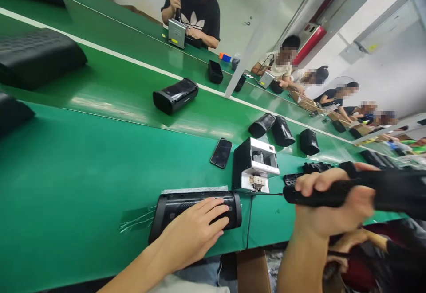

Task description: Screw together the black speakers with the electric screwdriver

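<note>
My left hand (203, 222) lies with its fingers stretched across a black speaker-like housing (165, 213), which rests on its side on the green mat. My right hand (328, 202) is wrapped around a black electric screwdriver (314, 197). Its thin bit points left, with the tip close to the front of a black-and-white screw feeder (242, 169); whether it touches a screw there is too small to tell. A pale strip (196, 189) runs behind the housing, and clear film (138, 220) lies at its left end.
A phone (221, 153) lies left of the feeder. Similar black housings (175, 95) sit on the green belt beyond the mat. Black parts (316, 167) lie behind the screwdriver. A cable (249, 222) crosses the mat. Across the belt, a person (196, 13) and several others work.
</note>
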`<state>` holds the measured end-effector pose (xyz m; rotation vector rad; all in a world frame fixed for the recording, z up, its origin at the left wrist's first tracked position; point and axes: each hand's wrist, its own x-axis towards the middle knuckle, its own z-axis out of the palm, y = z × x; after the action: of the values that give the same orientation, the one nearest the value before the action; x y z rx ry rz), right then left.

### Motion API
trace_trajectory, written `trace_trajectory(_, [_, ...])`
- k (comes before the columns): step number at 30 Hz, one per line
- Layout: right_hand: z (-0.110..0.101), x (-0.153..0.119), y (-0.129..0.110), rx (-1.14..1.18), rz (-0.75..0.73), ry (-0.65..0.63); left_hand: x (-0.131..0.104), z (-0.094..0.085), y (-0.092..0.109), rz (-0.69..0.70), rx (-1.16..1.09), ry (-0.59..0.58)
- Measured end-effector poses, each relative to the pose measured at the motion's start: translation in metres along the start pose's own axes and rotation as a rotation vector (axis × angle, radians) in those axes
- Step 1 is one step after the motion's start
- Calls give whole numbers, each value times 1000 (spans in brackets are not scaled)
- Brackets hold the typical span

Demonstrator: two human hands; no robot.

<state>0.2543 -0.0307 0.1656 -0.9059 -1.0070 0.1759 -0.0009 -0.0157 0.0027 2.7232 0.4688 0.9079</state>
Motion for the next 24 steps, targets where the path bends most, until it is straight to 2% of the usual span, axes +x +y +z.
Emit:
trace_trajectory(2, [23,-2,-17,89,-18,-65,-1,2,0,-12,-10,-13])
trace_trajectory(5, [72,-13,-29,272,63,-185,-3,6,1,-33,-20,-3])
trace_trajectory(8, [119,-30,-25,401,142,-270,-3,9,3,-39,-47,32])
trace_trajectory(11, [150,-45,-14,429,150,-334,-2,10,3,-48,-70,37])
trace_trajectory(14, [164,-53,-5,446,137,-386,0,6,3,-79,-85,-22])
trace_trajectory(18, [167,-57,0,464,168,-417,2,-1,4,-94,-100,-93])
trace_trajectory(24, [165,-62,3,429,189,-426,3,1,7,-95,-82,-6])
